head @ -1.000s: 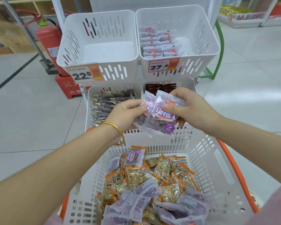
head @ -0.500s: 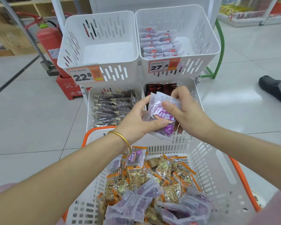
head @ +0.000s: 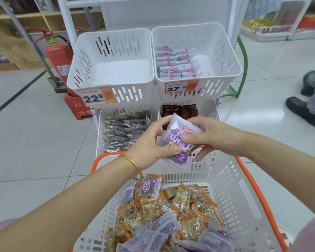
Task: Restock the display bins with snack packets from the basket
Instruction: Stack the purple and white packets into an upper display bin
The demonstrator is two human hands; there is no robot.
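Squared up since, purple snack packets [head: 178,140] sit gripped by left hand [head: 149,144] and right hand [head: 215,137] fingers; carry them aligned to the upper-right bin [head: 225,53].

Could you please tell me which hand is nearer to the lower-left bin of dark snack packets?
Left. The left hand is at the right front corner of the lower-left bin; the right hand is farther right.
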